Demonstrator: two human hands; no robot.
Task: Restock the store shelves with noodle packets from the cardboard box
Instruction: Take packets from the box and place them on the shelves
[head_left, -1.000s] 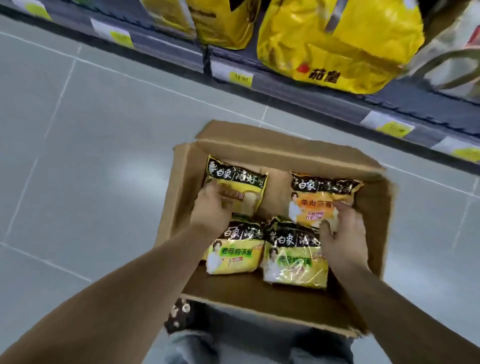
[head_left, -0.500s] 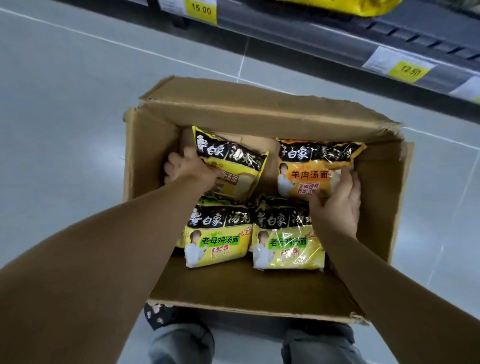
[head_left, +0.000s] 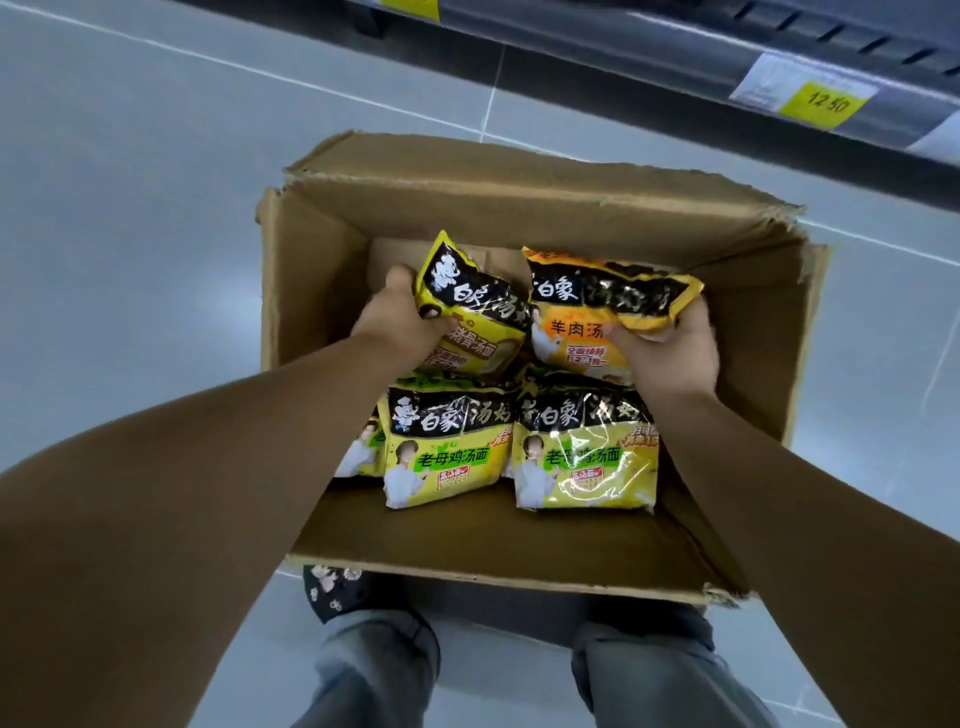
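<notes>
Noodle packet (head_left: 467, 306), yellow plastic, clutched in my left grip (head_left: 400, 327), orange packet (head_left: 582, 322) in right grip (head_left: 670, 353), within brown cardboard box (head_left: 311, 291) on grey tiled floor (head_left: 130, 234).

Bright, even overhead store light; pale glare patch on the floor (head_left: 156, 234) left of the cardboard box (head_left: 311, 291), hot specular streaks across the noodle packets (head_left: 587, 415). Box interior is in shade, and my forearms (head_left: 156, 519) render dark and flat. Wide-angle lens bows the floor lines and shelf edge (head_left: 675, 57) toward the corners; price label (head_left: 815, 98) and frame edges are slightly soft.
</notes>
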